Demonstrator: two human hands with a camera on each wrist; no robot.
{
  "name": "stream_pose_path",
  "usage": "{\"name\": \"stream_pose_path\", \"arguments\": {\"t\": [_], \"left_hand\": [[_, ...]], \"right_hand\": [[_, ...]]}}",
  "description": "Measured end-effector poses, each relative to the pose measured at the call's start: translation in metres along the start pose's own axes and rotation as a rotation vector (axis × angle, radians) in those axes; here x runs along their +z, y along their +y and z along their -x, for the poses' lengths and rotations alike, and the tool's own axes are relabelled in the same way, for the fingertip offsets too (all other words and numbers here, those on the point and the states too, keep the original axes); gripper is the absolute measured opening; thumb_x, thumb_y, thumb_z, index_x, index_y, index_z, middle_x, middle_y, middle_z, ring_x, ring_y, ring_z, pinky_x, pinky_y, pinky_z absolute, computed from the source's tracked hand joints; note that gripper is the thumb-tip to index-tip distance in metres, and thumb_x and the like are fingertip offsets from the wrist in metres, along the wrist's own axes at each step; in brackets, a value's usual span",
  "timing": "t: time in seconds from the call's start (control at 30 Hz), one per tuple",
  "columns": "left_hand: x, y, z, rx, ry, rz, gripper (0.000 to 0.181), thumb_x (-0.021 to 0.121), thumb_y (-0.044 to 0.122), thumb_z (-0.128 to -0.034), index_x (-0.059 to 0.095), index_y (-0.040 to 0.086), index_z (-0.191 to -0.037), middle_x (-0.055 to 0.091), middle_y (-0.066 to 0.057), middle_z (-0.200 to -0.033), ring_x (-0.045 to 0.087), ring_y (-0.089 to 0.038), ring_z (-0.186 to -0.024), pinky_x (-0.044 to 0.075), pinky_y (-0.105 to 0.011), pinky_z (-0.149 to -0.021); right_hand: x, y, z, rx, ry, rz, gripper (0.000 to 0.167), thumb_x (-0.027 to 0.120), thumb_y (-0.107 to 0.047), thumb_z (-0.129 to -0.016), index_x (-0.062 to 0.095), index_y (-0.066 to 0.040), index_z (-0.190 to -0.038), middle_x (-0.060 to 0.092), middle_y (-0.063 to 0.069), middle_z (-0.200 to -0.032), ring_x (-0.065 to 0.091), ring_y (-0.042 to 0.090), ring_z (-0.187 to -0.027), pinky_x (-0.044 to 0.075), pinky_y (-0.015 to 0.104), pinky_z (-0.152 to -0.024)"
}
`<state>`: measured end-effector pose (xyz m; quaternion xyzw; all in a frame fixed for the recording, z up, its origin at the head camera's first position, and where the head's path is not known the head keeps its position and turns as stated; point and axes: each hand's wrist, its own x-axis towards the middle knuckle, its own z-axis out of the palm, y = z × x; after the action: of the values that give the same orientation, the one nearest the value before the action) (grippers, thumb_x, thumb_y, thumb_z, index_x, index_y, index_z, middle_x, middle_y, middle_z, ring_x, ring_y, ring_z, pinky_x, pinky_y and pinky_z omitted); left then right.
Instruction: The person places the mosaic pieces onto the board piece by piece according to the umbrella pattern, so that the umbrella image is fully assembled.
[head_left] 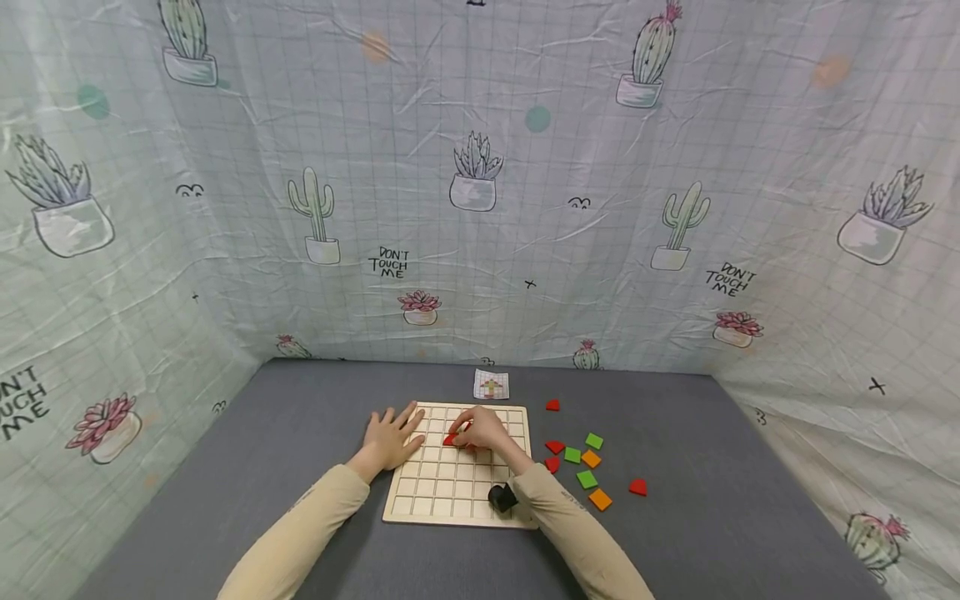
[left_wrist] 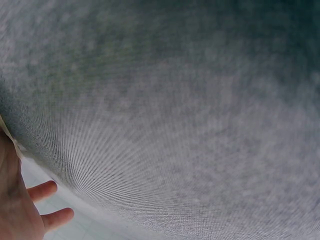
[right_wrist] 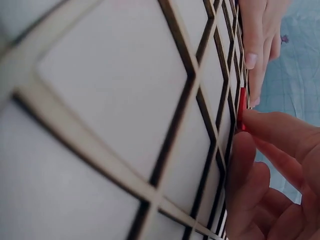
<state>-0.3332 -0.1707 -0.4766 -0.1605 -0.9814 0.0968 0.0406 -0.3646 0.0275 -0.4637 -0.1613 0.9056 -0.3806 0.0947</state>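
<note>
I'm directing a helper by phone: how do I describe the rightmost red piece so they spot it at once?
On the gray table, find the gridded board. To its right are loose green pieces and orange pieces. Past them lies the red piece, the only red one on their far side from the board.

L fingers (head_left: 406,413) spread on wooden grid bd (head_left: 444,506), R fingers (head_left: 467,416) pinch sm. red pc (head_left: 449,439).
</note>
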Motion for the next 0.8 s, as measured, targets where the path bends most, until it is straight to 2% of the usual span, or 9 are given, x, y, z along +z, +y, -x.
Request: {"name": "stream_pose_path", "arguments": {"t": [0.13, 0.37, 0.57, 0.8], "left_hand": [[0.001, 0.0, -0.001, -0.001, 0.007, 0.008, 0.054, 0.032, 0.048, -0.0935, 0.032, 0.02, -0.14, 0.029, -0.002, -0.146, 0.039, -0.035, -0.123, 0.032, -0.056, -0.095], [0.002, 0.0, 0.0, -0.007, 0.005, 0.019, 0.054, 0.033, 0.048, -0.0933, 0.033, 0.02, -0.14, 0.03, -0.002, -0.146, 0.039, -0.035, -0.123, 0.031, -0.056, -0.096], [0.003, -0.001, 0.0, 0.001, 0.003, 0.024, 0.054, 0.033, 0.047, -0.0934, 0.032, 0.019, -0.14, 0.029, -0.003, -0.146, 0.039, -0.036, -0.123, 0.031, -0.057, -0.095], [0.001, -0.001, 0.0, 0.018, 0.012, 0.024, 0.054, 0.033, 0.046, -0.0939, 0.031, 0.018, -0.14, 0.029, -0.003, -0.146, 0.039, -0.037, -0.122, 0.031, -0.058, -0.094]], "right_hand": [[-0.002, -0.001, 0.002, -0.015, -0.004, 0.012, 0.014, 0.072, -0.007, -0.071, 0.073, -0.011, -0.085, 0.058, 0.002, -0.066, 0.049, 0.008, -0.044, 0.042, 0.021, -0.043], [-0.008, 0.005, 0.003, -0.083, -0.054, -0.059, 0.017, 0.067, -0.007, -0.077, 0.071, -0.008, -0.094, 0.067, 0.011, -0.066, 0.058, 0.014, -0.047, 0.042, 0.021, -0.044], [-0.015, 0.009, 0.004, -0.118, -0.051, -0.06, 0.016, 0.066, -0.01, -0.079, 0.071, -0.007, -0.094, 0.068, 0.012, -0.073, 0.058, 0.012, -0.047, 0.044, 0.022, -0.044], [-0.034, 0.013, 0.018, -0.112, -0.081, -0.14, 0.02, 0.064, -0.01, -0.08, 0.068, -0.005, -0.1, 0.068, 0.02, -0.075, 0.064, 0.027, -0.058, 0.051, 0.029, -0.048]]}}
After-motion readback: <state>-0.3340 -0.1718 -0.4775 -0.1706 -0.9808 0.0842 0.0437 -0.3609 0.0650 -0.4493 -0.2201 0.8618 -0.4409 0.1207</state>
